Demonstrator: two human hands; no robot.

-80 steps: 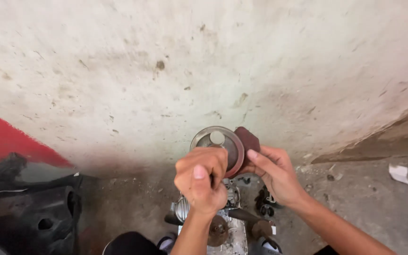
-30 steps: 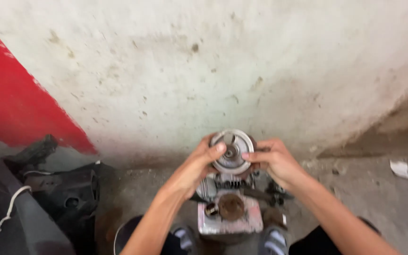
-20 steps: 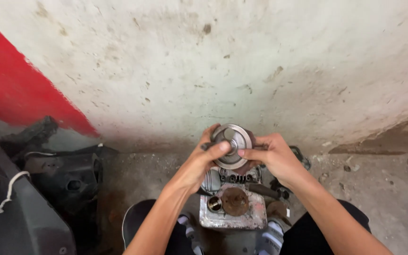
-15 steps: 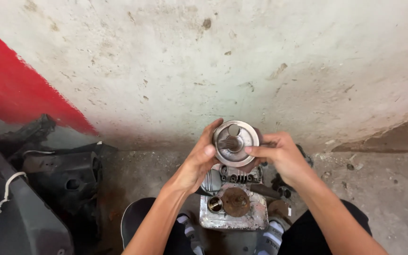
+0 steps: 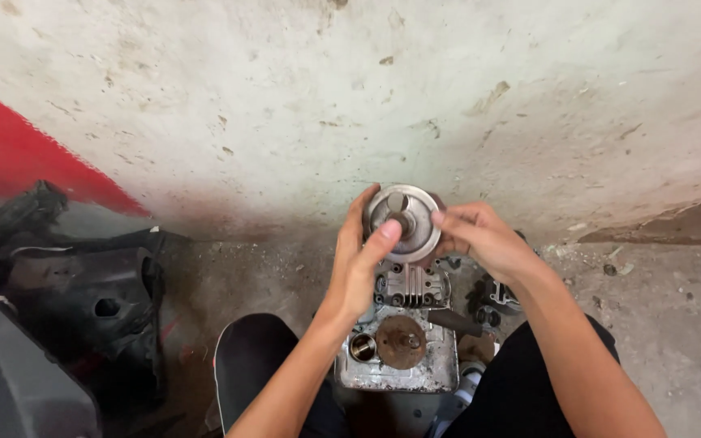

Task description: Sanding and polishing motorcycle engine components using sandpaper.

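Both hands hold a round grey metal disc (image 5: 404,223) upright in front of the pale, stained wall (image 5: 367,89), just above the engine block (image 5: 400,341) that sits between the person's knees. The left hand (image 5: 359,259) grips it from seven o'clock, fingers curled behind the rim and the thumb pressed near the dark centre hub; the right hand (image 5: 480,239) pinches the rim at three o'clock, so the two hands are apart yet both clamped on the same part. The disc looks like solid cast metal: stiff, probably fairly heavy, and likely slick with oil, so the rim seems the safest hold, with a thumb on the face to steady it. At nine o'clock from the block black plastic panels (image 5: 83,300) lie on the concrete floor (image 5: 659,300), and small dark parts (image 5: 492,296) sit at three o'clock.
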